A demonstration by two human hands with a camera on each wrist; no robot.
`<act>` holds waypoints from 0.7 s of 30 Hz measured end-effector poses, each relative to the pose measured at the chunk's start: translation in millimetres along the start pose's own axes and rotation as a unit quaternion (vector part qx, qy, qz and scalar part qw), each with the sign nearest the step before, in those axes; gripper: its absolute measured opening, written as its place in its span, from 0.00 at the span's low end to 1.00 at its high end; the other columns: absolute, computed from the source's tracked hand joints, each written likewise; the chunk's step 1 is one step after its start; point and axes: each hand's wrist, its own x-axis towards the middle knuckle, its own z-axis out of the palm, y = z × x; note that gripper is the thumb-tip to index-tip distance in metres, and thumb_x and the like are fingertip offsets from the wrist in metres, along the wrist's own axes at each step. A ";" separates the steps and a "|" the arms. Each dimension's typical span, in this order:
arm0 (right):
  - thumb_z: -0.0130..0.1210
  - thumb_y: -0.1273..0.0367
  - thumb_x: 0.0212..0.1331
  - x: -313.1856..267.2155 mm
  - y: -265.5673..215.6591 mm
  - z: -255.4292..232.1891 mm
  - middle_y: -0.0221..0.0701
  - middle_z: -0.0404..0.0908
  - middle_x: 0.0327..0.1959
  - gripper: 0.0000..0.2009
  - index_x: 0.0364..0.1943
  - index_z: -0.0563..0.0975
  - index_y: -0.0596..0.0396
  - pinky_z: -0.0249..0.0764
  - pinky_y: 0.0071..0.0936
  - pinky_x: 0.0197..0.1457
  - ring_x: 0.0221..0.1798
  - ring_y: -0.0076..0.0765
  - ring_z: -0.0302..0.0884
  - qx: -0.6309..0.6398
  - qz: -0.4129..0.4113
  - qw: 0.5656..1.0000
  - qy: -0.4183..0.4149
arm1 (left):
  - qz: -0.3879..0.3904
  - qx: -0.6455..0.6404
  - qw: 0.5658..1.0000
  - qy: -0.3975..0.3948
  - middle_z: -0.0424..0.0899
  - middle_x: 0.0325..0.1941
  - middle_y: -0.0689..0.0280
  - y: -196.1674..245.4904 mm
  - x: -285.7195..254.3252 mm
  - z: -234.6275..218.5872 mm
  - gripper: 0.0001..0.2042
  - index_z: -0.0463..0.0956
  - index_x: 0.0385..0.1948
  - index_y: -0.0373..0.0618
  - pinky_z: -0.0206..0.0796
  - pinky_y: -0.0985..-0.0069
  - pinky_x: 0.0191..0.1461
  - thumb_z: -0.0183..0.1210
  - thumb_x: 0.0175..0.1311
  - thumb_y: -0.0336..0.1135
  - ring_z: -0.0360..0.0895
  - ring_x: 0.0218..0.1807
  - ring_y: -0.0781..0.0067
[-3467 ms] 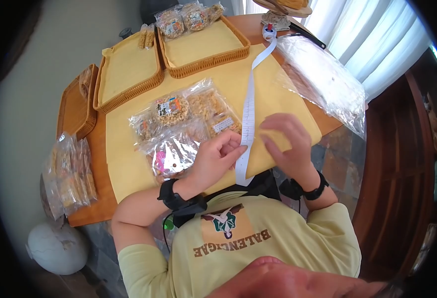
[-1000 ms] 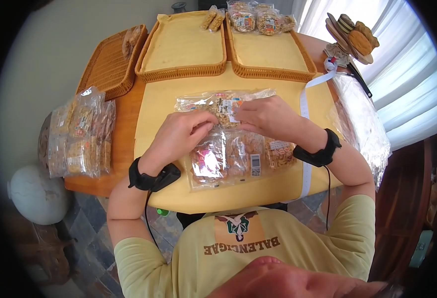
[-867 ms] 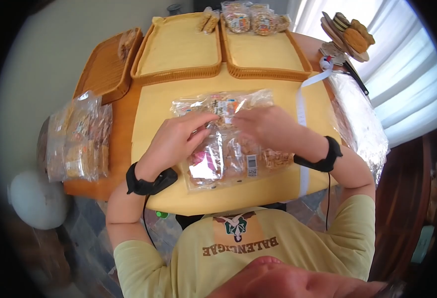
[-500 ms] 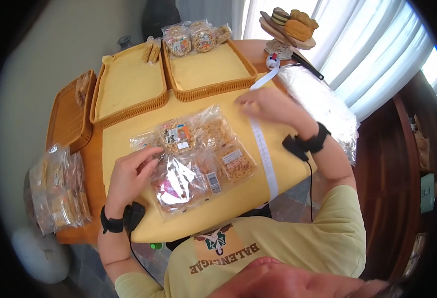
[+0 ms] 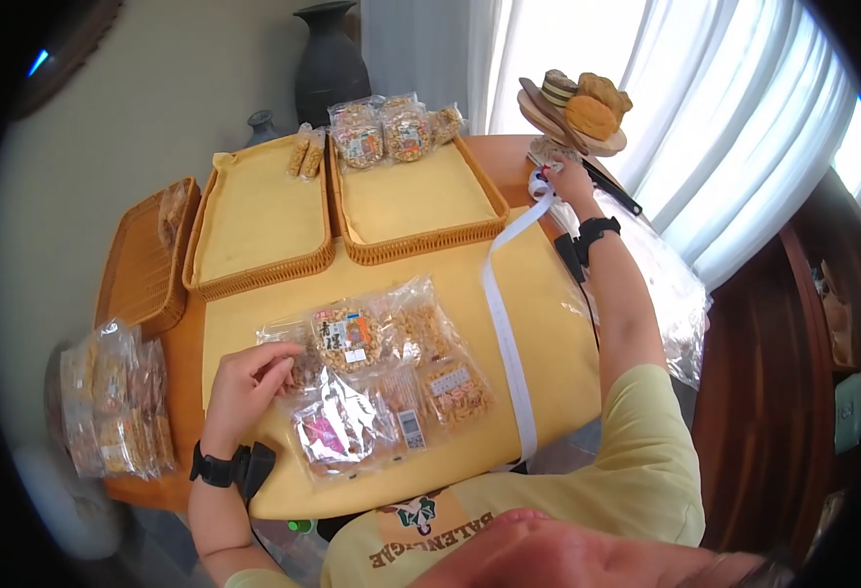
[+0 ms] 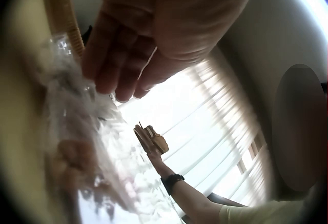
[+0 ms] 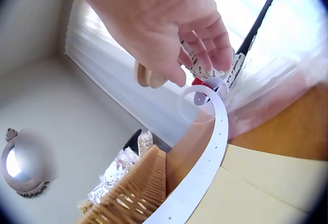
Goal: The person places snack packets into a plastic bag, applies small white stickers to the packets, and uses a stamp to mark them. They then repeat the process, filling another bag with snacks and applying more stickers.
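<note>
In the head view, my left hand is at the left edge of clear plastic packs of puffed-grain snacks; in the left wrist view its fingers lie almost straight against the crinkled plastic. My right hand is stretched to the far right of the table. Its thumb and fingers hang apart over a coiled white tape roll with a red piece at its centre. From that roll the white tape runs along the right of the packs to the table's near edge.
Lined wicker trays stand at the back, some snack packs at one tray's far end. A bare wicker tray and bagged snacks are at left. Plastic sheeting, a black handle and a bread stand are at right.
Earlier both hands were together over the snack packs. My right hand has since moved away to the tape roll at the back right, while the left remains at the packs' left side.
</note>
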 end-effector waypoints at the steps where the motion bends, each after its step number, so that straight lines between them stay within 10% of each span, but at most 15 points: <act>1: 0.56 0.57 0.45 2.3 -1.6 3.1 0.39 0.80 0.35 0.21 0.45 0.74 0.48 0.73 0.36 0.40 0.36 0.42 0.78 -0.025 -0.004 1.000 0.011 | 0.005 0.001 1.000 -0.003 0.76 0.20 0.68 -1.1 -0.7 0.1 0.09 0.77 0.38 0.38 0.64 0.86 0.26 0.50 0.58 0.23 0.70 0.21 0.85; 21: 0.57 0.68 0.45 42.4 48.5 16.2 0.38 0.78 0.28 0.09 0.32 0.75 0.55 0.71 0.36 0.38 0.34 0.43 0.77 -0.090 -0.166 0.982 0.019 | 0.165 0.090 0.982 0.001 0.80 0.21 0.65 -23.5 6.3 -5.0 0.06 0.76 0.33 0.46 0.66 0.76 0.29 0.52 0.57 0.31 0.78 0.24 0.71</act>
